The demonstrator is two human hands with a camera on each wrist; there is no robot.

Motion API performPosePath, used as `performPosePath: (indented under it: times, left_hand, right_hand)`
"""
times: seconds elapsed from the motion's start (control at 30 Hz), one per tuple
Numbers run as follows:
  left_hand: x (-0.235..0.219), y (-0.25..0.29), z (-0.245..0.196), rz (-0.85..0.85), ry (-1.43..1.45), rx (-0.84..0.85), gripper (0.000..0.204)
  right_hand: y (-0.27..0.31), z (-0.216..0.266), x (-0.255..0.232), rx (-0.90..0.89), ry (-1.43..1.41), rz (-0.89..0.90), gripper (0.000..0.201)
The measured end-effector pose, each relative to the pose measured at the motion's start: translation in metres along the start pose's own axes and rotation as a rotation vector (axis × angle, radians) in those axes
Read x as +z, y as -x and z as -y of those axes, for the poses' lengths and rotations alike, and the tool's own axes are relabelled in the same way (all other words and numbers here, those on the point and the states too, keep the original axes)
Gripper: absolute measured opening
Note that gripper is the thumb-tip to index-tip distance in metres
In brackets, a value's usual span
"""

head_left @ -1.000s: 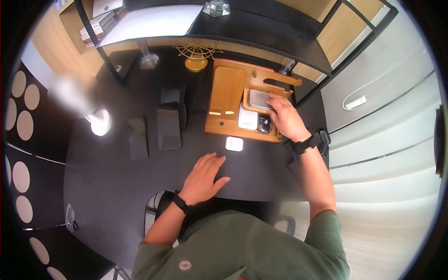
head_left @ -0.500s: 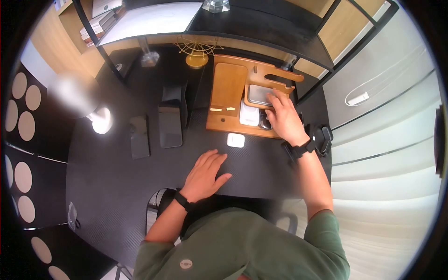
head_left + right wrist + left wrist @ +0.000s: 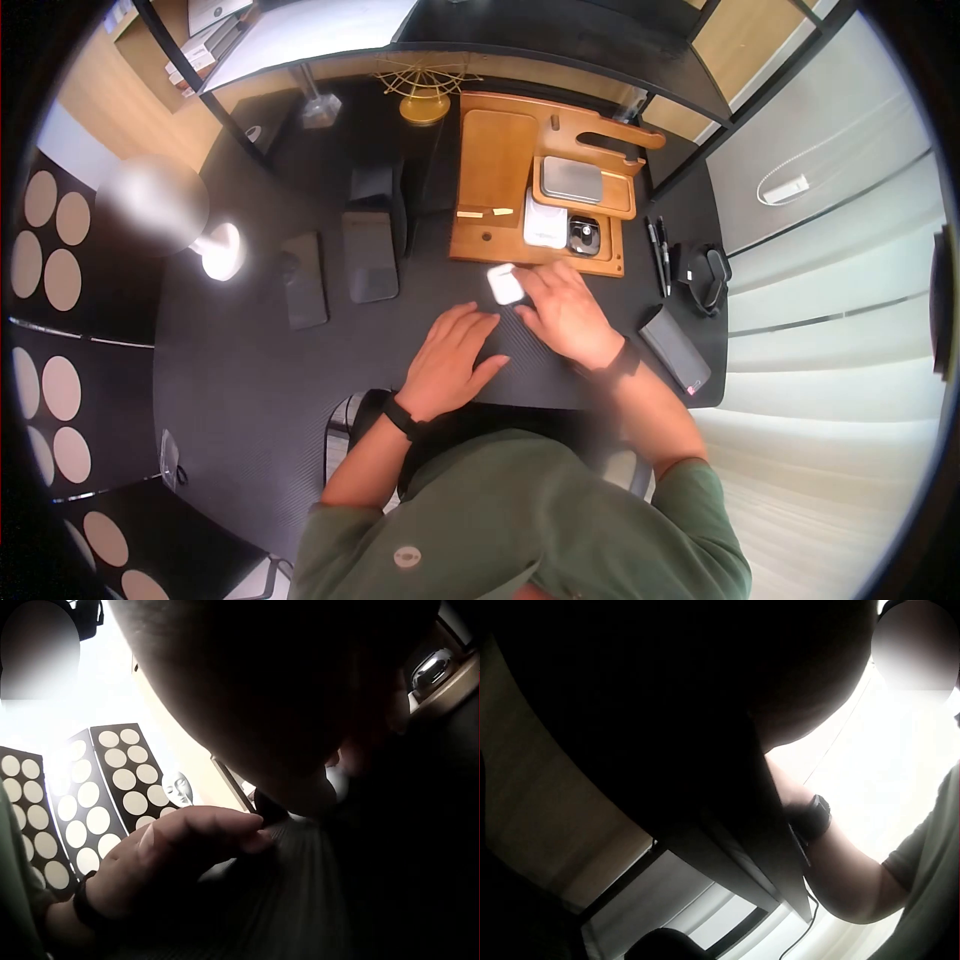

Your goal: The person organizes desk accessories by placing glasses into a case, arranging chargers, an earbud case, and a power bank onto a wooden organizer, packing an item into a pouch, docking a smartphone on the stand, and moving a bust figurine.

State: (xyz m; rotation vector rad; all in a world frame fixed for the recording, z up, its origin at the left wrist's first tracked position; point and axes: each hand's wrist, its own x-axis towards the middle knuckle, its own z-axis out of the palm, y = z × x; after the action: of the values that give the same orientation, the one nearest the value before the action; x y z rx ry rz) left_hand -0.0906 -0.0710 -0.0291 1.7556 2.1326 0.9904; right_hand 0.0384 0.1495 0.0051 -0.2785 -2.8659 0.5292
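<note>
A small white earbud case [image 3: 505,285] lies on the dark desk in front of a wooden desk organizer [image 3: 495,150]. My right hand [image 3: 570,310] reaches to it, fingertips at its right edge and thumb lower, apart from it. In the right wrist view the fingers are dark, close beside a white patch. My left hand [image 3: 445,360] rests palm down on the desk, fingers loosely extended, holding nothing. On the organizer sit a silver flat box [image 3: 572,181], a white box [image 3: 546,222] and a black watch [image 3: 583,235].
Two dark phones [image 3: 305,280] [image 3: 371,255] lie to the left, by a lamp [image 3: 222,252]. Pens [image 3: 658,255], black headphones [image 3: 705,275] and another phone [image 3: 676,348] are at right. A gold wheel ornament [image 3: 424,108] stands at the back, below a black shelf [image 3: 560,50].
My right hand has left the silver box on the organizer and come down and left to the earbud case, which now sits slightly turned. My left hand has stayed in place on the desk.
</note>
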Motion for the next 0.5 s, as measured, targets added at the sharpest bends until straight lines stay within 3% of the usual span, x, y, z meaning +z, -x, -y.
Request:
performPosePath:
  times: [0.13,0.2,0.5]
  left_hand:
    - [-0.001,-0.003,-0.002,0.004,0.005,-0.002,0.058]
    - [0.0,-0.003,-0.002,0.012,0.007,-0.012,0.059]
    - [0.002,-0.004,-0.001,-0.002,0.005,-0.012,0.058]
  right_hand:
    - [0.003,0.004,0.007,-0.035,-0.028,-0.054,0.056]
    - [-0.002,0.011,0.011,0.061,-0.079,-0.093,0.057]
    - [-0.01,0.015,0.02,-0.023,0.0,-0.048,0.062]
